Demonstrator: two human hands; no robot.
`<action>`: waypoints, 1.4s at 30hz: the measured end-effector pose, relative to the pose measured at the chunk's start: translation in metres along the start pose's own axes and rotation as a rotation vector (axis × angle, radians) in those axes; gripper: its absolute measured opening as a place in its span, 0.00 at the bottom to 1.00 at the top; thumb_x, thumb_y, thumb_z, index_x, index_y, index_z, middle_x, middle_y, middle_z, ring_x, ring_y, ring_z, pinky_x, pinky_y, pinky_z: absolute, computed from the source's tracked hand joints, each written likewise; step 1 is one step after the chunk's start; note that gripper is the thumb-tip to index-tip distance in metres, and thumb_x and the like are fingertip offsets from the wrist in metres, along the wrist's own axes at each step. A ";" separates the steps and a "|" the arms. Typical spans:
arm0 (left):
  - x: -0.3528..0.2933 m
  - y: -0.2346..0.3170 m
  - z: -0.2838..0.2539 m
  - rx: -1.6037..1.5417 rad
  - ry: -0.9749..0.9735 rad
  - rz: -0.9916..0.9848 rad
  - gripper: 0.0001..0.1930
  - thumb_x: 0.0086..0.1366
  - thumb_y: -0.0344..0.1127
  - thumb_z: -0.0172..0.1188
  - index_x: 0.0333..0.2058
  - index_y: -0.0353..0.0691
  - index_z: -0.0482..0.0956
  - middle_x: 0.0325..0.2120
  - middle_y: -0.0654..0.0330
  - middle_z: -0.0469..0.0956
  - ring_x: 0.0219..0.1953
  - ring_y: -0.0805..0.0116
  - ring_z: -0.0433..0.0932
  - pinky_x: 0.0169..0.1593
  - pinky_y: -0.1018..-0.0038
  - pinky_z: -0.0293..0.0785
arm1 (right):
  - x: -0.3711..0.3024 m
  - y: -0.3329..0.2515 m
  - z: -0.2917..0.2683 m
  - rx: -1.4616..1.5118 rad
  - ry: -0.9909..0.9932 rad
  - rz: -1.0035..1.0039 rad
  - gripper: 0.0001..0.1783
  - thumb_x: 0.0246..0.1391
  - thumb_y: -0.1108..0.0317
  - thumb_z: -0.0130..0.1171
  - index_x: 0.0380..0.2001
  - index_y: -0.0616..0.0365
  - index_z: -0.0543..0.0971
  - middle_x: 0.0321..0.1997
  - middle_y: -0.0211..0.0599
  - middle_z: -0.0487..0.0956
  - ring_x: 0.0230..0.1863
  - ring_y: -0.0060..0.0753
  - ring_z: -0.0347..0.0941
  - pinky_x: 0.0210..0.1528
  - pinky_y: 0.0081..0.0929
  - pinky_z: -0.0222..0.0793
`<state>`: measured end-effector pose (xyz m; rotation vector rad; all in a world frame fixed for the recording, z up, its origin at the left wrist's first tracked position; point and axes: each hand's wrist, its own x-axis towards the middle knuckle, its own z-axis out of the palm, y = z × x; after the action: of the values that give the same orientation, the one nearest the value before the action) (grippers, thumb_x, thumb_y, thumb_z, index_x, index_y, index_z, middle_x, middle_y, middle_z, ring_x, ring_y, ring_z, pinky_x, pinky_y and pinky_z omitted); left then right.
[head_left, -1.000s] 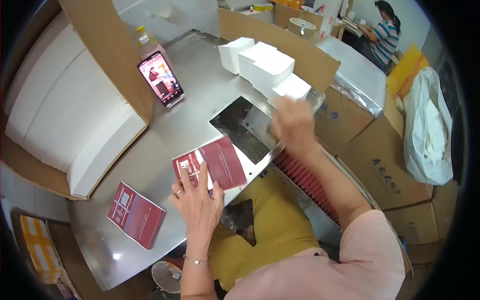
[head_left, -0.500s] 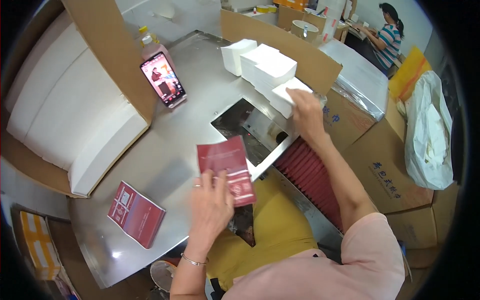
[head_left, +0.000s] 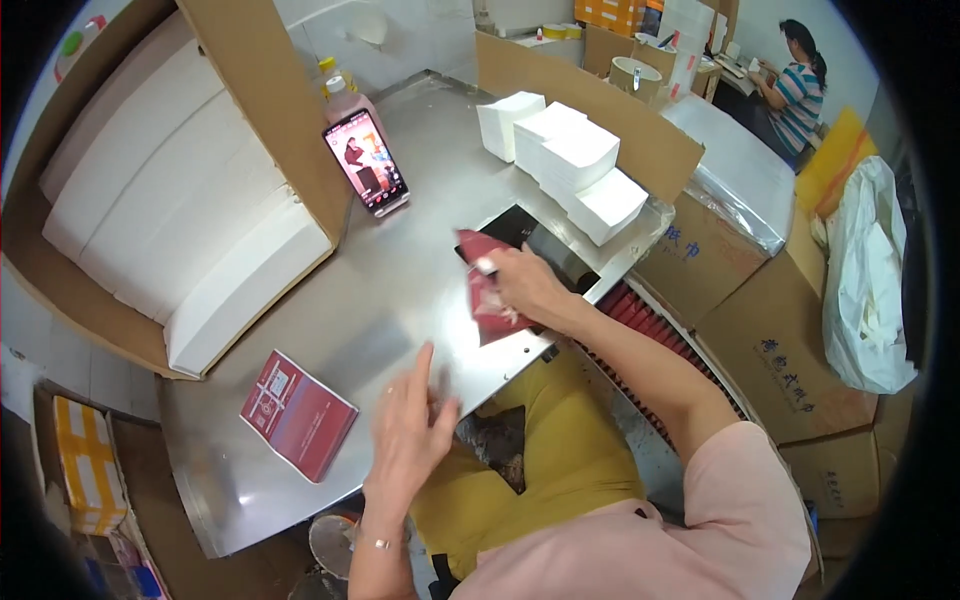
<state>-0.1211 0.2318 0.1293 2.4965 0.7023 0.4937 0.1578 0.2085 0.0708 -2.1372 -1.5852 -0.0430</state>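
Note:
My right hand [head_left: 528, 285] is closed on a red printed packet [head_left: 487, 308], holding it tilted over the near-left edge of a rectangular opening [head_left: 515, 225] in the metal tabletop. A bit of white shows at the fingertips; whether it is a napkin cannot be made out. My left hand [head_left: 412, 425] is held above the table's near edge, fingers apart and nothing in them. To its left, a pile of flat red printed packets [head_left: 300, 415] lies on the metal. Beyond the opening stand several stacks of white folded napkins [head_left: 570, 150].
A phone [head_left: 367, 165] leans against a pink bottle [head_left: 350, 103]. An open carton of white paper stacks [head_left: 170, 180] fills the left side. Below the table's right edge is a row of red packets [head_left: 640, 325]. Cartons [head_left: 780, 370] and a white bag [head_left: 865, 280] stand right; another person [head_left: 795, 95] sits beyond.
My right hand has left the white napkin stack and come to the red packet, which it now grips. My left hand has let go of that packet and drawn back toward me.

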 end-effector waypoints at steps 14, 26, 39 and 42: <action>-0.066 -0.092 -0.069 0.627 0.211 -0.399 0.09 0.62 0.24 0.56 0.40 0.40 0.72 0.38 0.57 0.74 0.49 0.51 0.71 0.61 0.51 0.58 | -0.040 0.079 -0.087 -0.481 0.486 0.089 0.11 0.54 0.65 0.62 0.23 0.60 0.83 0.30 0.41 0.76 0.40 0.42 0.72 0.44 0.43 0.64; 0.027 0.013 0.047 -0.031 0.154 0.323 0.14 0.54 0.21 0.63 0.41 0.32 0.76 0.42 0.44 0.74 0.46 0.45 0.74 0.46 0.58 0.74 | -0.042 0.035 -0.075 -0.034 0.494 -0.111 0.19 0.49 0.78 0.55 0.47 0.66 0.77 0.48 0.53 0.79 0.49 0.56 0.75 0.54 0.51 0.70; 0.022 -0.010 0.038 0.352 0.191 -0.045 0.35 0.54 0.44 0.66 0.60 0.41 0.69 0.70 0.48 0.57 0.71 0.38 0.53 0.65 0.41 0.51 | -0.054 -0.092 -0.032 0.098 0.237 -0.561 0.10 0.43 0.74 0.55 0.33 0.61 0.78 0.32 0.43 0.76 0.37 0.48 0.73 0.53 0.49 0.65; 0.023 -0.004 0.039 0.518 0.300 -0.093 0.24 0.57 0.43 0.62 0.53 0.46 0.79 0.60 0.48 0.69 0.56 0.42 0.67 0.53 0.51 0.61 | -0.045 -0.022 -0.072 -0.166 0.400 -0.143 0.13 0.48 0.74 0.56 0.40 0.62 0.76 0.37 0.45 0.75 0.37 0.51 0.72 0.45 0.50 0.66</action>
<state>-0.0862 0.2334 0.1002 2.8738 1.1852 0.7382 0.1407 0.1450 0.1285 -1.9700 -1.5285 -0.6285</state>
